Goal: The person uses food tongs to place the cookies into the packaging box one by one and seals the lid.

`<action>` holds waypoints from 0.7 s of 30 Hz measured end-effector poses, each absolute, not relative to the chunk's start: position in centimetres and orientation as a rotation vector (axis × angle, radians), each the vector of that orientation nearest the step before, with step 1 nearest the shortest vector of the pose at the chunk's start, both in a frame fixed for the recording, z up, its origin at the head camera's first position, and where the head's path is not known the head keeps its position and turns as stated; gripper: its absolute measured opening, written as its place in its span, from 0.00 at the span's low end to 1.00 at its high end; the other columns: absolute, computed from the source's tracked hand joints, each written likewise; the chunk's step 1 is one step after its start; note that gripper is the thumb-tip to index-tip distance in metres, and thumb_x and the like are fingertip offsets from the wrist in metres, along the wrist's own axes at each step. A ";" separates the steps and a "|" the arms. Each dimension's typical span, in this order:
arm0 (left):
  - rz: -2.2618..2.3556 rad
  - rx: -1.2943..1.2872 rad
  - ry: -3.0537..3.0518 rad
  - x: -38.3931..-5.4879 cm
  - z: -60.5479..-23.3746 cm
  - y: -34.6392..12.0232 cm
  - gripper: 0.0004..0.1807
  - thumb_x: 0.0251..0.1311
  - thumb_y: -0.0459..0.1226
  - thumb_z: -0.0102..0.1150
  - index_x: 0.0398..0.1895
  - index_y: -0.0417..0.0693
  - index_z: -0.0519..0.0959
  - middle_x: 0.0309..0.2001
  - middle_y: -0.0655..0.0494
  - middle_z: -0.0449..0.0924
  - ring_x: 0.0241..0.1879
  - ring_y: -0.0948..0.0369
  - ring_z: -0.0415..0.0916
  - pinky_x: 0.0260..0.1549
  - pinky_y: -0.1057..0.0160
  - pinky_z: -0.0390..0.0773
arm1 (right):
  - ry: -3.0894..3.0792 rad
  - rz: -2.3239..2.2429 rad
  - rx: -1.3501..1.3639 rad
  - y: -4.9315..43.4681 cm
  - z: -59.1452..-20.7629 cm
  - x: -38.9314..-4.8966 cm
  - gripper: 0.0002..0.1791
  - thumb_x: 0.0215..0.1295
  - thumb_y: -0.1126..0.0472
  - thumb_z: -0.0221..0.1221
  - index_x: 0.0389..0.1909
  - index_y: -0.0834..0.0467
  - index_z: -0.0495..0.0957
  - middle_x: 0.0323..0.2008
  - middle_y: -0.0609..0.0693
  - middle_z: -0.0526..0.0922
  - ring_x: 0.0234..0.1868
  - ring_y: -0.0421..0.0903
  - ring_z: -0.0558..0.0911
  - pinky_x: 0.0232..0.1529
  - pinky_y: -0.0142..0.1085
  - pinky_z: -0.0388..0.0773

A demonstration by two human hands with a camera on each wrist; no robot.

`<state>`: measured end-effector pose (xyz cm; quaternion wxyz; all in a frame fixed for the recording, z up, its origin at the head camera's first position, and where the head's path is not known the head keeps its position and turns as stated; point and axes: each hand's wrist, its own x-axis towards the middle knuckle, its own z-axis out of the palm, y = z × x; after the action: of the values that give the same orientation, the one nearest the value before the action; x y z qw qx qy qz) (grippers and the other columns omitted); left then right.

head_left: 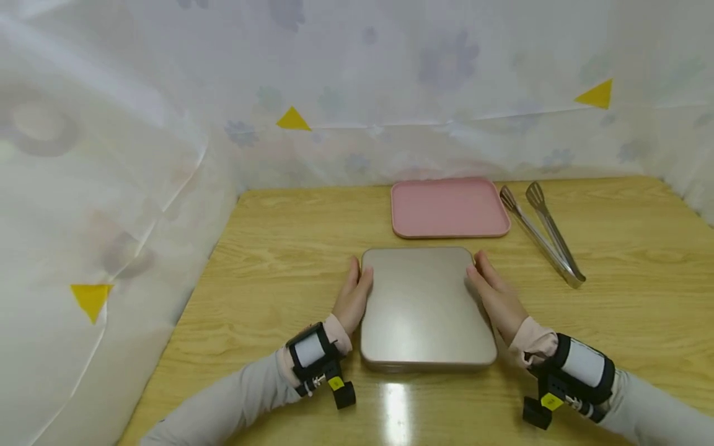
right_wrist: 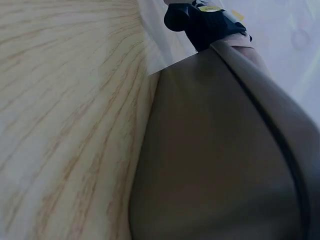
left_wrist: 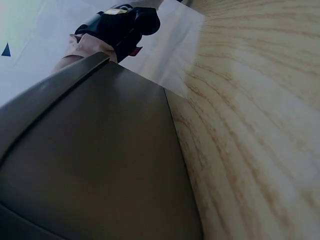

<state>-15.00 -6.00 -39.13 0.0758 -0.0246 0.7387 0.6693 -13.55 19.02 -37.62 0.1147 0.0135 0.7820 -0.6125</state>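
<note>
A flat metal tin (head_left: pixel 426 306) with rounded corners and a lid sits on the wooden table, its lid on. My left hand (head_left: pixel 354 297) holds its left side, thumb at the lid's edge and fingers along the wall. On the opposite side, my right hand (head_left: pixel 498 300) grips it the same way, thumb over the top edge. Both wrist views look along the tin's front wall (left_wrist: pixel 110 160), where a dark seam runs below the lid (right_wrist: pixel 250 75). The fingers on the far side walls are partly hidden.
Behind the tin lies a pink rectangular tray (head_left: pixel 449 209). Metal tongs (head_left: pixel 549 238) with slotted ends rest spread apart to the tray's right. Pale flower-patterned sheeting (head_left: pixel 390 74) with yellow triangles hangs behind and to the left of the table (head_left: pixel 279 266).
</note>
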 end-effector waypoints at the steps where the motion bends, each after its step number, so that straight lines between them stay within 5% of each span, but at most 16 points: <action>1: 1.980 -0.065 2.226 -15.1 -39.2 -5.9 0.37 0.75 0.46 0.38 0.77 0.37 0.40 0.77 0.42 0.39 0.76 0.48 0.37 0.74 0.49 0.41 | 2.320 -1.751 0.043 18.9 -37.8 -13.6 0.41 0.77 0.44 0.38 0.75 0.56 0.26 0.76 0.53 0.28 0.76 0.54 0.30 0.75 0.53 0.33; 9: 1.949 -0.060 2.277 -15.0 -39.3 -5.6 0.32 0.76 0.43 0.34 0.77 0.41 0.42 0.76 0.42 0.45 0.76 0.47 0.40 0.73 0.47 0.42 | 2.485 -1.656 -0.031 18.3 -38.1 -13.5 0.38 0.78 0.48 0.37 0.77 0.60 0.31 0.76 0.63 0.35 0.76 0.62 0.37 0.73 0.58 0.39; 21: 2.069 -0.218 2.105 -15.8 -38.8 -5.2 0.36 0.74 0.47 0.40 0.78 0.42 0.45 0.77 0.43 0.43 0.76 0.48 0.39 0.73 0.47 0.42 | 2.319 -1.736 0.050 19.0 -37.9 -14.7 0.40 0.77 0.42 0.34 0.77 0.57 0.30 0.77 0.57 0.29 0.76 0.57 0.31 0.74 0.55 0.33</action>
<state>-15.80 -5.21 -38.83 0.0910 -0.0733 0.7084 0.6961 -14.66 18.96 -37.94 0.1219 0.0171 0.7944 -0.5947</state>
